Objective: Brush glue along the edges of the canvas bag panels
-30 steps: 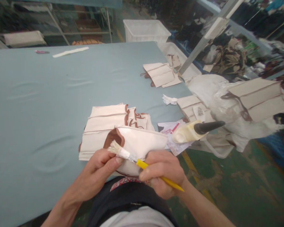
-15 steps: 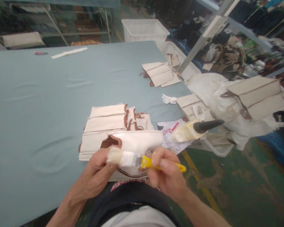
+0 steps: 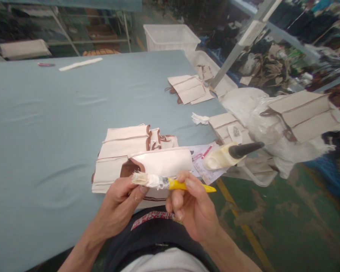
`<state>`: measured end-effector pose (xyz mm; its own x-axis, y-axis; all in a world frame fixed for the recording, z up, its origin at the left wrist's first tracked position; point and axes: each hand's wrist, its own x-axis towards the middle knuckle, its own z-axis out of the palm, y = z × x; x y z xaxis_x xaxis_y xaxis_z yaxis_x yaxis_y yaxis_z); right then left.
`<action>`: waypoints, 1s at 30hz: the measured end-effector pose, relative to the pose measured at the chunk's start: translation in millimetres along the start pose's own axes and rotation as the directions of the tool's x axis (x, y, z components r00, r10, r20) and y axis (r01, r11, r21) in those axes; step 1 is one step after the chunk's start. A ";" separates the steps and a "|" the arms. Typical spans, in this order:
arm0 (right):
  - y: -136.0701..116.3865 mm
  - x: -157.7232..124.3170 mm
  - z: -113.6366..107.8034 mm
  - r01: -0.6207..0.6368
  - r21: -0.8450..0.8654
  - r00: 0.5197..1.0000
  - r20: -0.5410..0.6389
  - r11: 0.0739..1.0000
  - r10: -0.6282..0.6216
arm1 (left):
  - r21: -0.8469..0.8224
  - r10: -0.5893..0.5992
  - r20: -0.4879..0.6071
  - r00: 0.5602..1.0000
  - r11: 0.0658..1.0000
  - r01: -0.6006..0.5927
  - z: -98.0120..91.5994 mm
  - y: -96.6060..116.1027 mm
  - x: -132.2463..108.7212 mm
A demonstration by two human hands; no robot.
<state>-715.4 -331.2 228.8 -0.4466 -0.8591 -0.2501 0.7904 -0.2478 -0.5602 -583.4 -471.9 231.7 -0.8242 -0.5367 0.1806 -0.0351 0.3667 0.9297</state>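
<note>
My right hand (image 3: 194, 204) is closed round the yellow handle of a paintbrush (image 3: 177, 184). Whitish matter coats its ferrule, and the pale bristles point left, just over my left thumb. My left hand (image 3: 120, 206) pinches the brown-trimmed edge of a cream fabric piece (image 3: 167, 160), which lies partly rolled at the table's near edge. Whether the bristles touch the fabric I cannot tell. Beneath and behind that piece is a stack of cream fabric pieces (image 3: 124, 145) with brown edging.
Right of the stack, a cream container with a black spout-like part (image 3: 221, 156) stands on papers (image 3: 205, 172) beside a red pen (image 3: 206, 151). More fabric pieces (image 3: 188, 88) lie farther back. A metal post (image 3: 235, 56) rises at the table's right edge, near white bins (image 3: 171, 36).
The brush has tilted slightly, its bristles now higher and clearer above my left thumb. My right hand has shifted a little left and its fingers have loosened round the handle. The view has moved slightly.
</note>
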 end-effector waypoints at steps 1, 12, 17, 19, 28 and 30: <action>2.1 0.4 -1.6 -0.001 -0.005 1.000 -0.022 1.000 0.001 | 0.000 -0.004 0.005 1.000 1.000 0.004 0.5 -0.7 -1.1; 17.3 9.2 -9.0 0.225 -0.297 0.941 -0.182 0.928 -0.286 | 0.031 -0.098 -0.019 0.995 0.995 0.099 4.0 1.8 -7.6; 25.2 10.2 -1.0 0.242 -0.285 0.921 -0.234 0.927 -0.312 | -0.010 -0.122 -0.042 0.992 0.992 0.122 9.2 -2.5 -15.1; 28.4 9.6 1.6 0.228 -0.243 0.911 -0.290 0.943 -0.295 | -0.024 -0.126 -0.043 0.991 0.992 0.125 10.9 -3.9 -17.0; 39.6 -7.3 4.5 0.075 -0.088 0.923 -0.372 0.993 -0.103 | -0.048 0.013 0.033 0.999 0.999 -0.011 9.5 11.5 -6.2; 37.2 -8.9 5.9 0.048 -0.036 0.930 -0.364 0.998 -0.057 | -0.031 0.058 0.046 0.997 0.998 -0.056 8.8 14.1 -4.4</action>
<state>-679.6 -335.4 214.9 -0.6131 -0.6215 -0.4877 0.7527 -0.2722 -0.5994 -585.2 -457.6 241.3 -0.8497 -0.4795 0.2191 0.0289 0.3726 0.9275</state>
